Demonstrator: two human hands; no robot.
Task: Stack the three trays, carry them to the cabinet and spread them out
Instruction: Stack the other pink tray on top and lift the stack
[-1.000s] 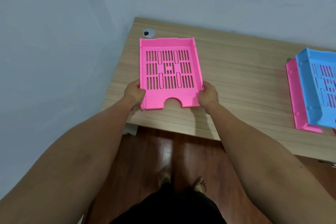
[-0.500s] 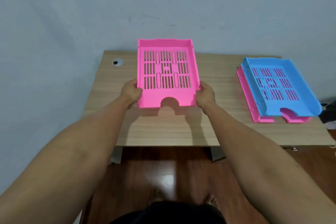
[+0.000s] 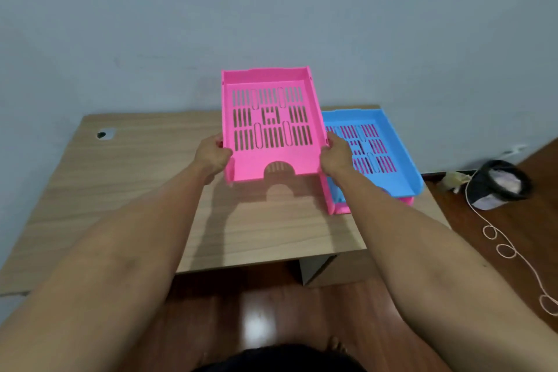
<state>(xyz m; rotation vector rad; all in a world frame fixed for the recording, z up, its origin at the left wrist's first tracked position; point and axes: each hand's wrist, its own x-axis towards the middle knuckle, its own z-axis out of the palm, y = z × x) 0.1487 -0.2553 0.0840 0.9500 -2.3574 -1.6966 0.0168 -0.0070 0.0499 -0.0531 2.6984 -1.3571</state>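
Two trays are already stacked, blue tray [image 3: 389, 157] on a pink one [image 3: 342, 208], while the third pink tray [image 3: 271, 127] is gripped mid-air by left hand [image 3: 212, 157] and right hand [image 3: 336, 158], so it probably just needs shifting right and lowering squarely onto the blue.

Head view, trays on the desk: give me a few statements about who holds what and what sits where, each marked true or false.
1. Both hands, left hand and right hand, hold the pink tray. True.
2. The pink tray rests flat on the desk. False: it is lifted above it.
3. The blue tray sits on another pink tray. True.
4. The bin stands on the desk. False: it stands on the floor.
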